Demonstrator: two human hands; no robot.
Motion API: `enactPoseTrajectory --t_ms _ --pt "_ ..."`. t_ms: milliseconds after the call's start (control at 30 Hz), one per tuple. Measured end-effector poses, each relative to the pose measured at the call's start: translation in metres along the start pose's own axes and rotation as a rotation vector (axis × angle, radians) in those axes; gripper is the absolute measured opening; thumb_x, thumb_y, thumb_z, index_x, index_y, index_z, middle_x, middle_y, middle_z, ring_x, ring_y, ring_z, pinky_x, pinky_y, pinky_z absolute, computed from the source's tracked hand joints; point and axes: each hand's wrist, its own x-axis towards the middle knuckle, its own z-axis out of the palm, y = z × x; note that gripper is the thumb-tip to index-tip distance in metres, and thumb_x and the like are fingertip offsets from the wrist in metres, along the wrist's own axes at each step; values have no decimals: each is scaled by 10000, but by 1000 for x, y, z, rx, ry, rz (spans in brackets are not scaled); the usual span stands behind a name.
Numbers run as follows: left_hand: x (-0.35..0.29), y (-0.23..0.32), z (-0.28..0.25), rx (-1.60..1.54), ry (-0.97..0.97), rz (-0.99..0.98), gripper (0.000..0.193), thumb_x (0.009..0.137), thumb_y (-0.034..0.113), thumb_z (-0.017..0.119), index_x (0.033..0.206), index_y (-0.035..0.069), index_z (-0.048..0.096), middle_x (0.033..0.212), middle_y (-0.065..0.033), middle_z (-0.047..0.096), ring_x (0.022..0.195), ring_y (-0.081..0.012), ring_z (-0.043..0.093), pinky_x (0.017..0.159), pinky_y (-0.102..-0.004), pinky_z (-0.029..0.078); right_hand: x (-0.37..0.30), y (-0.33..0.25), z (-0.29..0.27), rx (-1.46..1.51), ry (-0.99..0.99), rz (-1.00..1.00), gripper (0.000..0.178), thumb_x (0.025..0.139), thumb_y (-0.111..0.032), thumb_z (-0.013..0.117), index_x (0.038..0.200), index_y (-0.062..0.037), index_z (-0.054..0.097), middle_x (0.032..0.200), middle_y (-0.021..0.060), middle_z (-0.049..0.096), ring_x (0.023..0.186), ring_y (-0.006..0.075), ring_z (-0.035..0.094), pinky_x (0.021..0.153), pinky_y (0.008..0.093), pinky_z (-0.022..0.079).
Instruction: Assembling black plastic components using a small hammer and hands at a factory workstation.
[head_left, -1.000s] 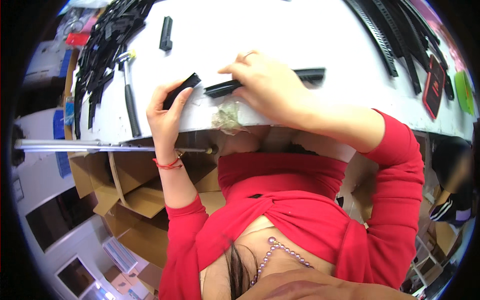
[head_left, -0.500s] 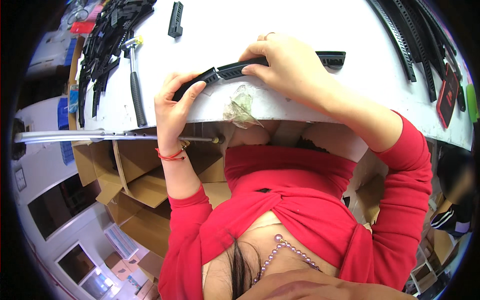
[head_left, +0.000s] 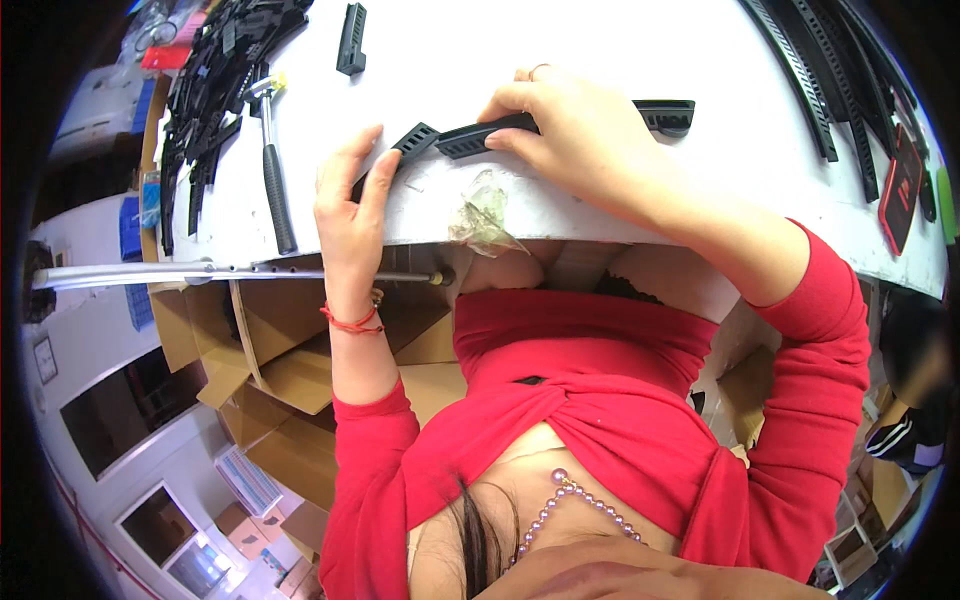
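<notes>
My right hand (head_left: pixel 585 135) grips a long black plastic strip (head_left: pixel 468 142) from above, thumb on its near side. The strip's right end sticks out past the hand over the white table. Between the thumb and fingers of my left hand (head_left: pixel 350 195) is a short black slotted piece (head_left: pixel 416 142). Its far end touches or nearly touches the strip's left end, and the two meet at an angle. Part of the short piece is hidden by my left fingers. A crumpled clear plastic scrap (head_left: pixel 482 215) lies near the table edge between my hands.
On the left lie a hammer (head_left: pixel 272 175) and a heap of black plastic parts (head_left: pixel 225 75). A single black slotted piece (head_left: pixel 352 40) rests farther back. Long black strips (head_left: pixel 800 80) and a red phone-like object (head_left: pixel 901 195) are at the right. Cardboard boxes (head_left: pixel 290 400) stand below the table.
The short piece has tilted, its right end swinging away from me, so it no longer lines up with the strip. My left fingers have shifted and straightened. The right hand has barely moved.
</notes>
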Motion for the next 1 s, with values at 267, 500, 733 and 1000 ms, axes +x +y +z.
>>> enactPoseTrajectory --t_ms 267,500,733,1000 --pt "-6 -4 -15 162 -129 49 222 849 13 714 1071 6 707 972 -69 679 896 -149 610 816 -251 467 2 0 -2 22 -3 1 192 827 -218 688 959 -84 726 962 136 671 903 322 661 809 417 521" --pt "6 1 -8 134 -152 25 214 842 -2 718 1055 -4 720 852 -21 603 797 -90 546 719 -209 435 2 -1 -2 31 -22 53 199 820 -214 694 962 -80 729 974 139 676 917 322 659 823 416 515" --pt "30 0 -19 85 -392 -40 213 863 42 705 1072 15 736 846 -22 618 769 -83 553 697 -204 449 2 -2 0 19 -5 18 223 809 -206 699 973 -59 725 963 133 680 925 316 656 834 411 508" --pt "30 8 -23 195 -455 101 221 856 35 707 1075 22 735 820 -21 604 754 -93 553 681 -215 450 14 -15 9 39 -44 22 258 802 -258 715 982 -75 742 918 124 709 872 293 680 798 378 518"
